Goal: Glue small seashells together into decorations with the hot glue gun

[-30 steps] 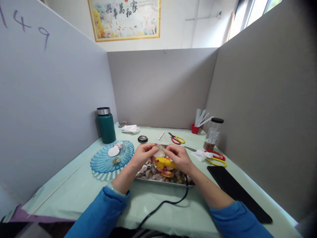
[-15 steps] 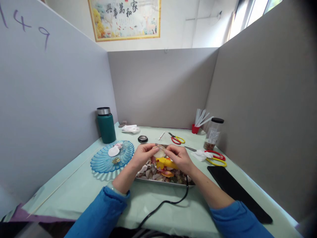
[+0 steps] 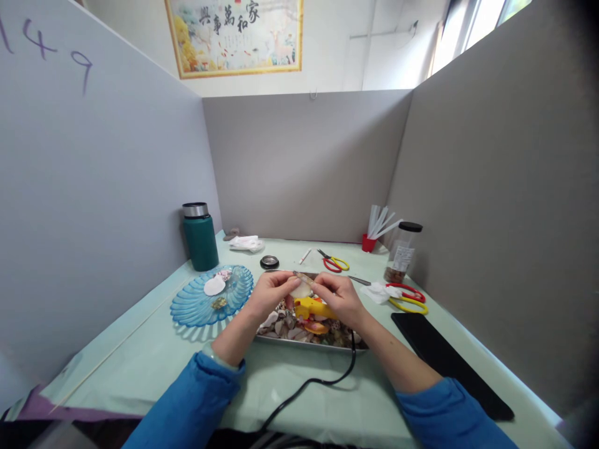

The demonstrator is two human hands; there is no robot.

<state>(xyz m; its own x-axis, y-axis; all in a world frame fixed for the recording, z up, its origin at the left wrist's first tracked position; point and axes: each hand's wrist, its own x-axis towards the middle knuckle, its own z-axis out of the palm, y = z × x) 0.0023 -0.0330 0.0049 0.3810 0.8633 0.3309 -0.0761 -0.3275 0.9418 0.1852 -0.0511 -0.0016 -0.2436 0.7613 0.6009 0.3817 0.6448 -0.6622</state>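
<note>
Over a metal tray [image 3: 299, 343] of shells, both my hands meet with bent fingers. My left hand [image 3: 269, 293] pinches the left side of a pale, flat shell-like piece [image 3: 302, 289]. On the right side, the thumb and fingers of my right hand [image 3: 339, 296] close on the same piece. A small brownish bit shows along its top, too small to name. Beneath my hands a yellow hot glue gun [image 3: 309, 307] rests on the shells [image 3: 285, 327], its black cord [image 3: 304, 388] running toward me. My right hand partly covers the glue gun.
To the left, a blue scalloped plate [image 3: 191, 305] bears a white disc and small shells; a green bottle [image 3: 201, 243] stands behind it. Scissors [image 3: 334, 262], a red cup of glue sticks [image 3: 369, 243], a jar [image 3: 402, 255], larger scissors [image 3: 412, 305] and a black slab [image 3: 449, 362] lie right.
</note>
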